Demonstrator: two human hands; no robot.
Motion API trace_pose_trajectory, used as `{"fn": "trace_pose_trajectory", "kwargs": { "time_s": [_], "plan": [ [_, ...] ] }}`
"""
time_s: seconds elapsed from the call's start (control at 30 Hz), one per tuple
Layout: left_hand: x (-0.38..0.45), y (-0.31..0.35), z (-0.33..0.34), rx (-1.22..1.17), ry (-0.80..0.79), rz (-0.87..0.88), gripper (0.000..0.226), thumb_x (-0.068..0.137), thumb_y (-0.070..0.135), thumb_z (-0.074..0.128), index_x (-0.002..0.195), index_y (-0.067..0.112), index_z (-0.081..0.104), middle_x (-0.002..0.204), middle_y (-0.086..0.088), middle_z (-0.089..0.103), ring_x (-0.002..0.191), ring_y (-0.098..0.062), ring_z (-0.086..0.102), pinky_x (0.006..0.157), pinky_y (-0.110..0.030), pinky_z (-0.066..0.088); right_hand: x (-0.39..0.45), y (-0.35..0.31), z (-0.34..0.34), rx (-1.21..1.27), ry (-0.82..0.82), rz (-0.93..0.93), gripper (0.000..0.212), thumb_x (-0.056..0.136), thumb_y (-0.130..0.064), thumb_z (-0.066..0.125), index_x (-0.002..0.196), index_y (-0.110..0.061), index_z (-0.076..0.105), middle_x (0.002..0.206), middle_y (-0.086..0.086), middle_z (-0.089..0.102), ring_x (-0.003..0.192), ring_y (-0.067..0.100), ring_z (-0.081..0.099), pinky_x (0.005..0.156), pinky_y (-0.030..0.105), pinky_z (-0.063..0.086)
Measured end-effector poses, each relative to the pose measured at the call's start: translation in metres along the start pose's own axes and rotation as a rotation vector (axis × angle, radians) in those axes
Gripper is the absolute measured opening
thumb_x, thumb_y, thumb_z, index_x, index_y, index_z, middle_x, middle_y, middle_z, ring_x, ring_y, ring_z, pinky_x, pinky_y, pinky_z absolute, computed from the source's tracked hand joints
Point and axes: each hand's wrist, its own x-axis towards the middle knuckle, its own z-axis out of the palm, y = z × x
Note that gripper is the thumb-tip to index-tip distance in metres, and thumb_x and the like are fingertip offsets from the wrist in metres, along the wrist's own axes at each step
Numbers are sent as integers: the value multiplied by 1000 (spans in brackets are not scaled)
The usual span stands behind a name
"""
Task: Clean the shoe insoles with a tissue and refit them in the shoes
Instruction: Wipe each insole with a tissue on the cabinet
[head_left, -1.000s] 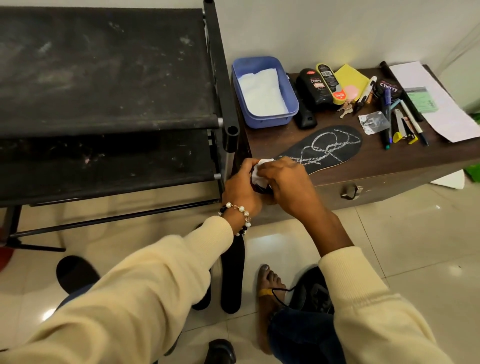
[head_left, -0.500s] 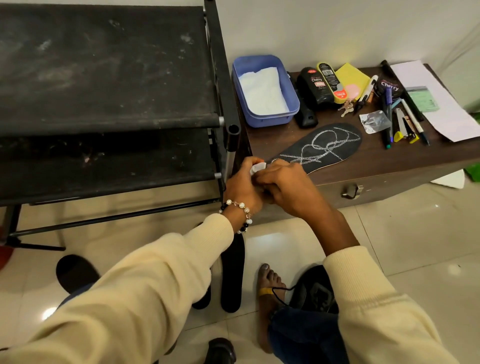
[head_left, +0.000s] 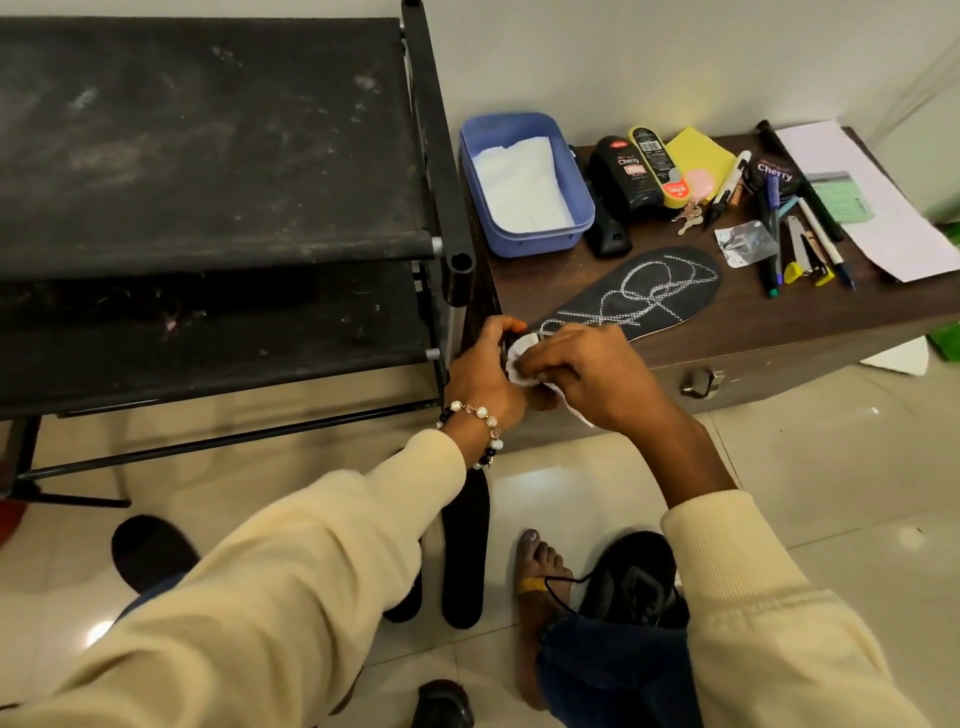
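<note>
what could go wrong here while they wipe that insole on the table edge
The black insole with white stitching overhangs the brown wooden table at its heel, where the left hand grips it; it may slip off under wiping. The right hand rubs with a small crumpled white tissue, which may tear.

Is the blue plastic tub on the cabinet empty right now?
No, the blue tub holds a stack of white tissues lying flat inside it.

Beyond the hands, "Cherry" is printed on a black bottle (head_left: 621, 174) and on a black tin (head_left: 772, 170) further right.
</note>
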Motion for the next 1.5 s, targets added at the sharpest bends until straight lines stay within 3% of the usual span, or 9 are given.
{"fn": "trace_pose_trajectory", "kwargs": {
  "time_s": [0.13, 0.33, 0.53, 0.67, 0.83, 0.93, 1.07, 1.23, 1.5],
  "plan": [
    [0, 1, 1, -19, -25, -48, 72, 58, 16, 89, 117, 30, 50, 98, 10, 62, 88, -12, 62, 75, -26, 53, 2, 0, 7, -20, 153, 112, 35, 71, -14, 46, 91, -9, 75, 89, 16, 71, 85, 35, 61, 72, 33, 45],
    [3, -4, 4, -45, 44, -56, 36, 84, 13, 69, 112, 30, 54, 94, 7, 63, 88, -14, 61, 70, -18, 50, 5, -14, 7, -32, 28, -81, 27, 71, -14, 50, 79, -8, 75, 78, 11, 73, 71, 32, 65, 64, 30, 51],
    [-1, 2, 0, 1, -8, -46, 70, 61, 18, 88, 119, 31, 51, 102, 6, 66, 90, -14, 63, 79, -30, 54, 5, -3, 8, -27, 143, 90, 32, 70, -8, 49, 88, -9, 75, 86, 16, 71, 81, 36, 63, 69, 36, 52],
    [-1, 0, 2, 62, 41, -20, 53, 77, 18, 77, 119, 33, 49, 101, 6, 64, 92, -15, 63, 78, -29, 53, 7, -12, 12, -39, 74, -14, 26, 69, -8, 53, 83, -8, 75, 83, 12, 72, 76, 36, 62, 66, 35, 51],
    [-3, 5, -1, 52, -12, -16, 73, 54, 26, 91, 112, 34, 49, 101, 11, 58, 90, -12, 60, 77, -28, 54, -11, 19, -6, -52, 38, 145, 30, 80, 2, 60, 101, -14, 75, 103, 11, 72, 99, 30, 64, 83, 19, 35],
    [-4, 5, -1, 71, -2, -14, 77, 51, 26, 92, 115, 33, 49, 105, 8, 60, 93, -15, 62, 78, -30, 55, -13, 16, -3, -48, 166, 110, 26, 70, 7, 64, 89, -6, 76, 92, 14, 73, 89, 35, 67, 81, 28, 43],
    [-4, 6, -1, 98, 16, -15, 78, 51, 35, 92, 117, 32, 50, 108, 5, 63, 94, -16, 64, 81, -36, 57, -17, 14, -5, 2, 44, 20, 16, 71, -2, 73, 85, -10, 76, 91, 6, 74, 88, 29, 67, 81, 31, 46],
    [-4, 10, 0, 228, 11, -16, 82, 51, 33, 91, 120, 32, 46, 112, 0, 60, 96, -21, 62, 80, -41, 57, -27, 27, -12, 198, 239, 292, 20, 73, 1, 72, 87, -13, 76, 93, 5, 72, 84, 13, 64, 77, 12, 39],
    [-9, 18, 1, 338, 9, -12, 80, 61, 46, 85, 129, 28, 45, 117, -6, 48, 101, -25, 56, 83, -35, 51, -21, 10, -20, 1026, 516, 661, 21, 87, 7, 52, 93, -5, 69, 91, 9, 69, 82, 23, 64, 70, 36, 59]
  ]
}}
